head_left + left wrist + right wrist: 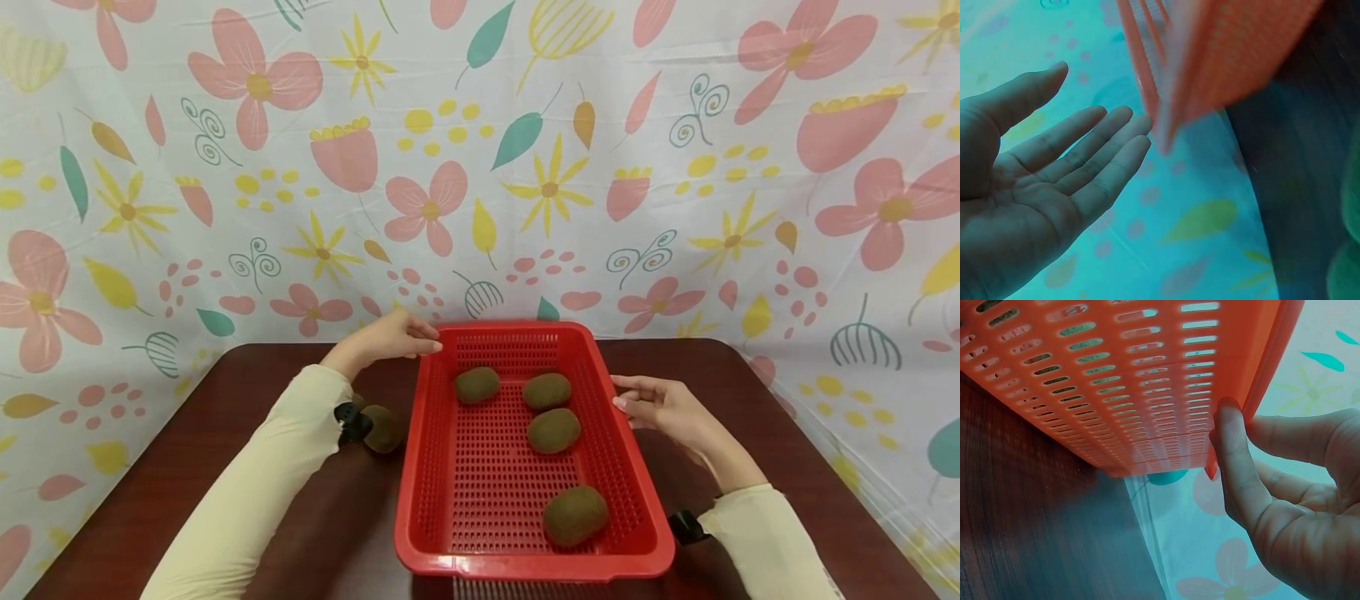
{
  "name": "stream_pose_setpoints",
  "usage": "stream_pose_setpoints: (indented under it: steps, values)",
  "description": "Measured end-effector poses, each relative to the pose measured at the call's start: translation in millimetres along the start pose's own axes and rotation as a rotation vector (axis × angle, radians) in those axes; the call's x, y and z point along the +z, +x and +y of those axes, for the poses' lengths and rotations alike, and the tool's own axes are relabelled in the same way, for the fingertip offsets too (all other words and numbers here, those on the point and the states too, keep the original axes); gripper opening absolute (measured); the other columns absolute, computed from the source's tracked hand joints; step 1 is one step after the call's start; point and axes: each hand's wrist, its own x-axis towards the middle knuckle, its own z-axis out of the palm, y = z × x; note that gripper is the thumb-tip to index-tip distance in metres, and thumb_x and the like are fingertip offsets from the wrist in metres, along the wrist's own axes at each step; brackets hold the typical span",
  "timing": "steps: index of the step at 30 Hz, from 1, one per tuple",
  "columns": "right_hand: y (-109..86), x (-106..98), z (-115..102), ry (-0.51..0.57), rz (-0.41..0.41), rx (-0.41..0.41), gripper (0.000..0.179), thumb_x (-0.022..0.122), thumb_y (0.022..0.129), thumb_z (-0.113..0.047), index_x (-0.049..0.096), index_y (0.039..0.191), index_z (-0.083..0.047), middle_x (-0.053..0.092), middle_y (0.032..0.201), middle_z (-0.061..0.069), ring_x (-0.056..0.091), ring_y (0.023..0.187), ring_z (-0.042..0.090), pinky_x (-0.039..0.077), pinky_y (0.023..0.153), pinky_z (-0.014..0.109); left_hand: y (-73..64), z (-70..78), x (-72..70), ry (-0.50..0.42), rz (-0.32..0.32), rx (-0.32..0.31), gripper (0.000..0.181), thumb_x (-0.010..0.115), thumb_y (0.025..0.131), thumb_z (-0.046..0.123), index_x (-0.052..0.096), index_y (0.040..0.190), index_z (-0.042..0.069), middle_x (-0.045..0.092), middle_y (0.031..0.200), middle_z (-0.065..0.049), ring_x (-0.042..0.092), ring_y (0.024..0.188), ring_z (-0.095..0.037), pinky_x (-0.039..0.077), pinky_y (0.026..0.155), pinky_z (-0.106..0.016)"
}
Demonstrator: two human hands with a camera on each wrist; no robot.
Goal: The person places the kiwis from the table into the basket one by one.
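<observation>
Basket (491, 467), red and mesh-sided, sits just right of center in the lower half of the frame, on or just above a dark worktop (322, 508); whether its base touches down cannot be told. A person's two hands flank it. The left hand (390, 337), at its upper-left corner, has its fingers extended and spread loosely, tips by the rim; contact is unclear. The right hand (671, 414), at the right side, pinches the rim between thumb and fingers.

Judging by how things lie, the work is partway: four kiwis (553, 431) are inside, two near the upper right, one upper left, one lower right. At least two others (384, 429) lie outside, left of the basket.

A black wrist camera (352, 422) and cream sleeve (270, 467) overlap those outer kiwis, so their exact number cannot be told. Behind everything, a flowered cloth (480, 125) fills the upper frame.
</observation>
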Motion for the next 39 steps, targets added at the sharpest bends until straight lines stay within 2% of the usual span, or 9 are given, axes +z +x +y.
stream_pose_setpoints:
  steps: [4, 8, 14, 18, 25, 29, 39]
  values:
    - [0.3, 0, 0, 0.001, 0.001, -0.006, 0.058, 0.063, 0.095, -0.016, 0.039, 0.142, 0.009, 0.065, 0.103, 0.017, 0.067, 0.087, 0.016, 0.056, 0.079, 0.036, -13.3, -21.0, -5.9, -0.005, 0.041, -0.04, 0.036, 0.064, 0.093, 0.016, 0.062, 0.12, -0.008, 0.068, 0.103, -0.018, 0.064, 0.097, -0.03, 0.051, 0.088, -0.044]
    - [0.0, 0, 0, 0.002, 0.002, -0.003, 0.059, 0.063, 0.094, -0.016, 0.039, 0.141, 0.009, 0.065, 0.103, 0.016, 0.067, 0.087, 0.016, 0.056, 0.079, 0.036, -25.9, -44.4, -8.0, 0.011, 0.059, -0.078, 0.036, 0.063, 0.093, 0.014, 0.061, 0.12, -0.01, 0.068, 0.102, -0.021, 0.064, 0.098, -0.034, 0.053, 0.085, -0.042]
    - [0.1, -1, 0, -0.002, 0.004, -0.003, 0.058, 0.063, 0.094, -0.016, 0.039, 0.141, 0.01, 0.065, 0.103, 0.016, 0.067, 0.087, 0.016, 0.056, 0.079, 0.035, -42.9, -80.1, -9.3, 0.058, 0.066, -0.121, 0.038, 0.064, 0.092, 0.013, 0.06, 0.119, -0.014, 0.066, 0.108, -0.026, 0.065, 0.097, -0.036, 0.054, 0.081, -0.04]
    - [0.5, 0, 1, -0.008, 0.006, -0.008, 0.058, 0.063, 0.094, -0.015, 0.039, 0.141, 0.01, 0.066, 0.102, 0.016, 0.067, 0.086, 0.017, 0.056, 0.078, 0.035, -53.1, -96.4, -10.4, 0.071, 0.066, -0.149, 0.039, 0.066, 0.091, 0.012, 0.06, 0.119, -0.014, 0.064, 0.113, -0.026, 0.065, 0.098, -0.035, 0.054, 0.081, -0.041]
    - [-0.5, 0, 1, -0.001, 0.01, -0.003, 0.059, 0.063, 0.094, -0.016, 0.039, 0.141, 0.01, 0.066, 0.103, 0.016, 0.067, 0.087, 0.017, 0.056, 0.078, 0.034, -65.5, -110.1, -12.4, 0.1, 0.054, -0.141, 0.042, 0.069, 0.087, 0.008, 0.057, 0.119, -0.018, 0.059, 0.118, -0.033, 0.06, 0.107, -0.041, 0.053, 0.084, -0.044]
    - [-0.9, 0, 1, 0.001, 0.009, -0.004, 0.059, 0.063, 0.094, -0.016, 0.039, 0.141, 0.009, 0.065, 0.103, 0.017, 0.067, 0.087, 0.018, 0.056, 0.078, 0.034, -67.4, -115.6, -11.8, 0.14, 0.073, -0.148, 0.044, 0.073, 0.083, 0.005, 0.057, 0.118, -0.017, 0.061, 0.114, -0.032, 0.059, 0.107, -0.043, 0.052, 0.084, -0.045]
    - [-1.1, 0, 0, -0.004, 0.013, -0.005, 0.058, 0.063, 0.094, -0.016, 0.04, 0.141, 0.009, 0.065, 0.103, 0.016, 0.067, 0.087, 0.017, 0.056, 0.079, 0.035, -72.4, -118.9, -10.5, 0.212, 0.093, -0.188, 0.047, 0.075, 0.082, 0.005, 0.056, 0.119, -0.017, 0.059, 0.117, -0.032, 0.053, 0.112, -0.047, 0.05, 0.087, -0.049]
